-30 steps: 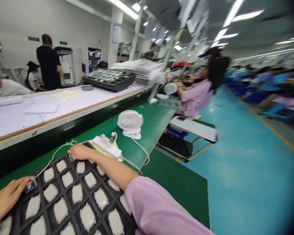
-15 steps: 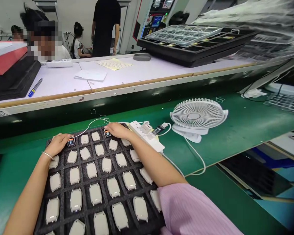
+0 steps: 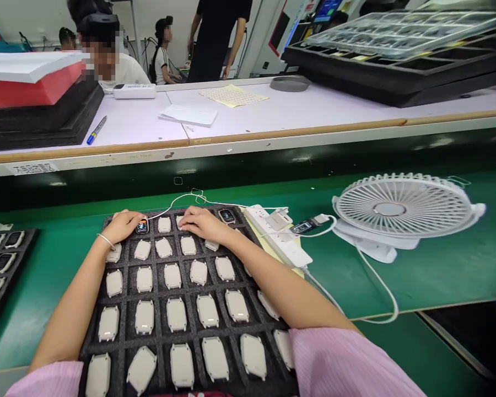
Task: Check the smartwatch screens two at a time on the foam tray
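Observation:
A black foam tray [image 3: 159,342] lies before me, its compartments holding many cream-backed smartwatch bodies without straps, mostly face down. At the tray's far left corner, my left hand [image 3: 126,225] grips the edge of a smartwatch [image 3: 142,225] whose lit screen faces up. A thin white cable [image 3: 171,205] runs from that hand. My right hand [image 3: 202,223] has its fingertips closed on a cream smartwatch body [image 3: 179,222] in the far row, partly covered by the fingers. To the right of that hand, another smartwatch [image 3: 227,215] rests screen up in the far row.
Right of the tray are a white power strip [image 3: 273,234] with a plugged-in adapter and a white fan [image 3: 391,209]. A second tray of watches [image 3: 8,259] sits at left. Across the raised shelf [image 3: 231,124] are papers, a pen [image 3: 97,130] and stacked trays; people are beyond it.
My right hand has left the face-up watch at the far right and shifted left to a cream-backed one. My left hand stays at its lit watch. The view has swung left.

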Available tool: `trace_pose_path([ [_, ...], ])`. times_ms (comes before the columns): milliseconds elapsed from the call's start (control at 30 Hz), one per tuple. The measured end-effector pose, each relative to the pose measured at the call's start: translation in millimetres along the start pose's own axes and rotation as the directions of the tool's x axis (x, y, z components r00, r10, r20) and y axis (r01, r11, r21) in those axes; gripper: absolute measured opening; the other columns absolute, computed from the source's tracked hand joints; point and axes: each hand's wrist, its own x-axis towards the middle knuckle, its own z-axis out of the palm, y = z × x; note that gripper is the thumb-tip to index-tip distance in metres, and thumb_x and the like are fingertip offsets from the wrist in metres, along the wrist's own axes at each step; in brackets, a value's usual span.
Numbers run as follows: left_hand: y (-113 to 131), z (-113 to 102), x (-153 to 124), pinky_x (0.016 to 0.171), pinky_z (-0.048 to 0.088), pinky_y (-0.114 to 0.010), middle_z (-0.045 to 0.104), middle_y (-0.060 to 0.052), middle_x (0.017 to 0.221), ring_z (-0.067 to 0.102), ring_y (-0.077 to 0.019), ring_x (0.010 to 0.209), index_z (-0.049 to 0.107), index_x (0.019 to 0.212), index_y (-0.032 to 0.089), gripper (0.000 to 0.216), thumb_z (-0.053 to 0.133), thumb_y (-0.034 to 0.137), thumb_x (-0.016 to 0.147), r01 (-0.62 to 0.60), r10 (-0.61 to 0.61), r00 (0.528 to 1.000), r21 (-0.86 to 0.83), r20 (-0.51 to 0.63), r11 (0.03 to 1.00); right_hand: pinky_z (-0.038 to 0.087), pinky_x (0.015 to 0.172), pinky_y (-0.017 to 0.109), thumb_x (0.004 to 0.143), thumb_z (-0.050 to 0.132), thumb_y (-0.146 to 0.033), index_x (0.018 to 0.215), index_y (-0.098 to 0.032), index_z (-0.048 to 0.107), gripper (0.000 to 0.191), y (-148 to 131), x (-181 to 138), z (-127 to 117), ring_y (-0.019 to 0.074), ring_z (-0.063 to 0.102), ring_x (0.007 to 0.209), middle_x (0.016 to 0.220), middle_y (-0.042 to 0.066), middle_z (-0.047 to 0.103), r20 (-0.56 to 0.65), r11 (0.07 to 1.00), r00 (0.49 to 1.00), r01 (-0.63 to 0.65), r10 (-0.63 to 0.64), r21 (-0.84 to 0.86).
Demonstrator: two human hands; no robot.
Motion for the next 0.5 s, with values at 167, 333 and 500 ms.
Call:
trace_pose_path([
  [167,0,2,-1,0.1,0.043,-0.042,0.077,-0.005,0.11,0.062,-0.0272,0.103,0.076,0.105,0.023,0.044,0.039,0.045,0.093,-0.006,0.005,0.999,-0.046,-0.038,0.999,0.041,0.096,0.039,0.091,0.058,-0.02,0.118,-0.017,0.065,0.027,-3,-7,-8,0.0261,0.059,0.11,0.114,0.012,0.064,0.035,0.997,0.999,-0.035,0.038,-0.068],
  [333,1,6,-1,0.091,0.049,-0.038,0.076,-0.007,0.107,0.065,-0.0253,0.096,0.074,0.102,0.02,0.031,0.051,0.035,0.088,0.012,-0.028,0.985,-0.092,-0.173,0.996,0.038,0.09,0.039,0.087,0.052,-0.009,0.099,-0.016,0.067,0.02,-16,-10,-16,0.0287,0.058,0.109,0.111,0.014,0.066,0.077,0.955,0.987,-0.115,0.141,-0.274],
  [500,3,7,-1,0.09,0.051,-0.038,0.073,-0.008,0.102,0.066,-0.0249,0.096,0.073,0.098,0.02,0.027,0.052,0.034,0.088,-0.003,-0.03,0.955,-0.111,-0.294,0.994,0.036,0.089,0.036,0.097,0.045,-0.014,0.098,-0.017,0.068,0.023,-18,-5,-17,0.0258,0.063,0.103,0.106,0.011,0.072,0.043,0.943,0.981,-0.17,0.19,-0.285],
])
